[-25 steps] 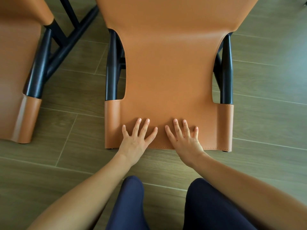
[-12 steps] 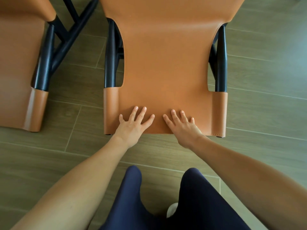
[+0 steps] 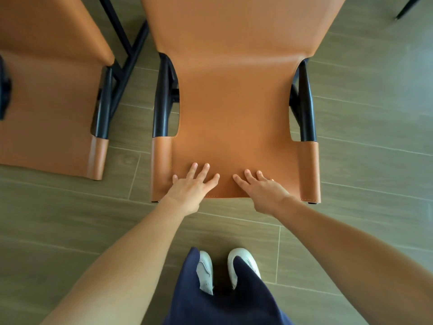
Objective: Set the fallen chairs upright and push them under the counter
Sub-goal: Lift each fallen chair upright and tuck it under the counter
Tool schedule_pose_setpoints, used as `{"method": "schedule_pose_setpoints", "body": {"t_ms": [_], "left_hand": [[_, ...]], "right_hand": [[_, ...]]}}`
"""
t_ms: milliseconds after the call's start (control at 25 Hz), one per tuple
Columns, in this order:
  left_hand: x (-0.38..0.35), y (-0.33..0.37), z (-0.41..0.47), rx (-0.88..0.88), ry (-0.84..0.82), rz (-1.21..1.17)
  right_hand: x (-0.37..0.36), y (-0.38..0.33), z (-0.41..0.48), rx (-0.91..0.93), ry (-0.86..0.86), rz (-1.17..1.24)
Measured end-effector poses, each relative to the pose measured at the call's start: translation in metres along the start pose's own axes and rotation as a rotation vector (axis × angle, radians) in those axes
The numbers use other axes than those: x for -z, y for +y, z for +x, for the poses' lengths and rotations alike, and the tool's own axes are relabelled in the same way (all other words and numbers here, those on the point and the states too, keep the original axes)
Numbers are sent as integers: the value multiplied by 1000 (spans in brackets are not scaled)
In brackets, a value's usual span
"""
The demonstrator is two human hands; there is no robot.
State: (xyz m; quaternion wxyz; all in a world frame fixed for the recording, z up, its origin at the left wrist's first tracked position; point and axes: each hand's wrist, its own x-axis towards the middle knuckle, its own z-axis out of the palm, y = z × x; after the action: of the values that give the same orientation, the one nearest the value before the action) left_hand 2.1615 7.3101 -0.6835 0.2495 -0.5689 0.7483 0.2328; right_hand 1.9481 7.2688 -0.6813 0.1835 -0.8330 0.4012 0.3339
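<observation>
While left hand [image 3: 191, 192] and right hand [image 3: 262, 191] press flat, fingers spread and gripping nothing, on the centre chair's [image 3: 234, 102] near edge, a second chair [image 3: 46, 102] stands just left; black frame bars [image 3: 126, 55] cross the gap between.

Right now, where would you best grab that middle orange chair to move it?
Probably the near edge of the middle chair, from the person's side: it's straight, and wide enough for both hands. The left hand and right hand rest flat there.
</observation>
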Motion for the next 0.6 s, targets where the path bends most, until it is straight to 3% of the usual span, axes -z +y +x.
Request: {"method": "schedule_pose_setpoints", "body": {"t_ms": [280, 600], "left_hand": [[99, 16, -114, -41, -107, -32], [231, 12, -200, -115, -118, -76]], "right_hand": [[98, -19, -124, 56, -108, 53], [228, -18, -229, 52, -117, 125]]}}
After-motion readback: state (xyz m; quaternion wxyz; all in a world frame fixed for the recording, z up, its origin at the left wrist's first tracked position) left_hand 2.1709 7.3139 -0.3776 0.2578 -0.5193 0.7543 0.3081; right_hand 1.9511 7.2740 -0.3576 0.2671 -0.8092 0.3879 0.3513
